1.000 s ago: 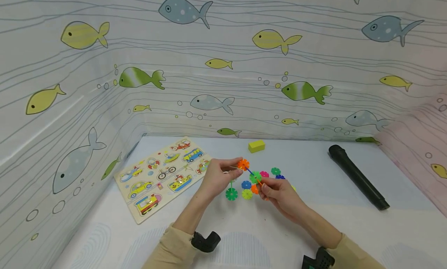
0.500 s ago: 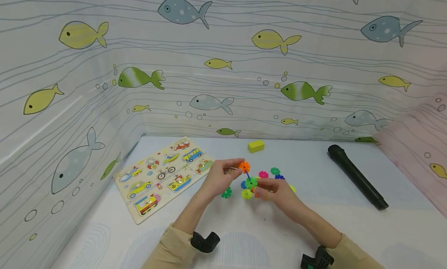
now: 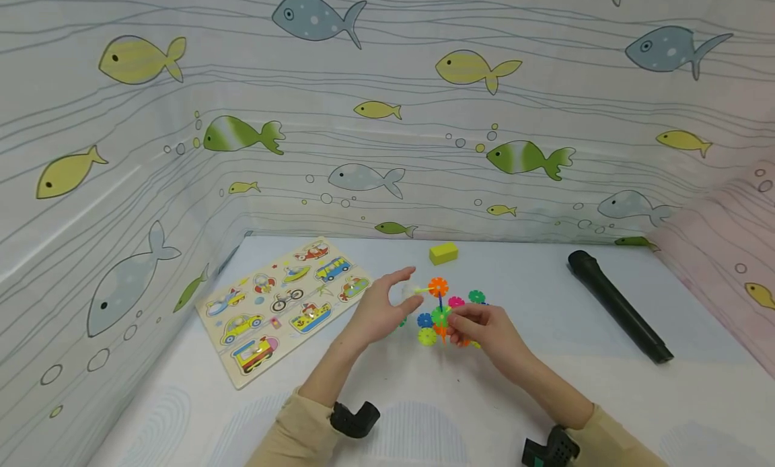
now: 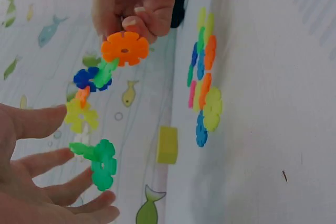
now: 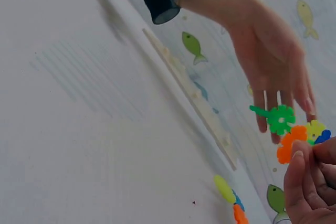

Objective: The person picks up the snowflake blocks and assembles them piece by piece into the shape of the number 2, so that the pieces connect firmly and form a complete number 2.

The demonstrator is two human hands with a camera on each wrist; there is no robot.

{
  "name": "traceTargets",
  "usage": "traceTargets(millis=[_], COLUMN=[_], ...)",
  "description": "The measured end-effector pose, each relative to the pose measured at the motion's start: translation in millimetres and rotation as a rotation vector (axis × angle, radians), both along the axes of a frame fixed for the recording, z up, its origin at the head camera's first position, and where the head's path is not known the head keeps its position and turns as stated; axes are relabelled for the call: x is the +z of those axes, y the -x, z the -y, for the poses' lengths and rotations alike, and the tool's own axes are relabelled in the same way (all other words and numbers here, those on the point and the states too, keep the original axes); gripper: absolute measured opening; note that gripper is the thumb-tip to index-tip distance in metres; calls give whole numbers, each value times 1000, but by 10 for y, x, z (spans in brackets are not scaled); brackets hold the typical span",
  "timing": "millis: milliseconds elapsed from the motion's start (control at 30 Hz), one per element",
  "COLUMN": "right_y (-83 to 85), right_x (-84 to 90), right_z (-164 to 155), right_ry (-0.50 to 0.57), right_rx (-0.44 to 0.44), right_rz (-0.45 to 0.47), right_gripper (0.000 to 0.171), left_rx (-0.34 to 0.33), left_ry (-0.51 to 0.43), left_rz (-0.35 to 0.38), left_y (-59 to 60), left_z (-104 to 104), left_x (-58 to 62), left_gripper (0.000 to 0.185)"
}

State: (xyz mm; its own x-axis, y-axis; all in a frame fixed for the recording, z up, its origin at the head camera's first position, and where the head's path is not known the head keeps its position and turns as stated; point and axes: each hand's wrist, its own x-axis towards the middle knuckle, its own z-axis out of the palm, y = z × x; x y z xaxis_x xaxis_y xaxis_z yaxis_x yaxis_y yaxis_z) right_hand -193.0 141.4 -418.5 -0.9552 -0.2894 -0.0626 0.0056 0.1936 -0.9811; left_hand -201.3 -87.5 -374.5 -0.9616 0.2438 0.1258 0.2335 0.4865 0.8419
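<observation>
The step in hand looks like building a chain of plastic snowflake discs above the worktop (image 3: pixel 387 400). The right hand (image 3: pixel 484 329) pinches the lower end of the disc chain (image 3: pixel 440 304) between thumb and curled fingers, holding it upright in the air just above the loose discs (image 3: pixel 451 319) that lie in a small cluster on the worktop. In the left wrist view the chain (image 4: pixel 100 93) runs from an orange disc (image 4: pixel 125 49) at the right hand's fingertips, through blue, green, orange and yellow pieces, to a green disc (image 4: pixel 103 164) at the far end. The left hand (image 3: pixel 380 309) is spread open just beside the chain's upper part, fingers straight and apart, gripping nothing; its fingertips sit very near the green end disc, and whether they touch it cannot be told. In my judgement the chain is between two joins: one hand steadies it while the other is free. The next move probably calls for the free hand to pick one loose disc from the cluster, line up its slot with a slot on the end disc, and press the two together while the right hand's pinch stays firm so the earlier joins do not pop apart. A picture puzzle board (image 3: pixel 284 305), a yellow block (image 3: pixel 444 253) and a black microphone (image 3: pixel 617 305) lie well apart from the work.
</observation>
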Motion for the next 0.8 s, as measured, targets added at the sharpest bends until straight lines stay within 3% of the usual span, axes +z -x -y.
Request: traceTargets(millis=[233,367,433,567,667,800], right_y=[64,71,71,68,56,30], right_x=[-23,4,21,41,43,50], right_z=[-34,-43,-43,-46,-50,-51], right_ry=[117,182,203,234,245,247], right_rx=[-84,-102,-114,-125,-92,-37], right_rz=[62,85,93,86,70,72], right_gripper=[38,41,41,39,40,44], left_rx=[101,137,122,-43,-204,-341], left_ry=[-48,-109,-118,-96,-88,-121], left_rz=[28,31,26,41,61,66], left_y=[10,19,21,0,-18,-10], left_z=[-23,-44,-48,-56,-79,-118], left_x=[-6,-13,-16,-10,-14,-52], left_gripper=[64,53,41,30,38,46])
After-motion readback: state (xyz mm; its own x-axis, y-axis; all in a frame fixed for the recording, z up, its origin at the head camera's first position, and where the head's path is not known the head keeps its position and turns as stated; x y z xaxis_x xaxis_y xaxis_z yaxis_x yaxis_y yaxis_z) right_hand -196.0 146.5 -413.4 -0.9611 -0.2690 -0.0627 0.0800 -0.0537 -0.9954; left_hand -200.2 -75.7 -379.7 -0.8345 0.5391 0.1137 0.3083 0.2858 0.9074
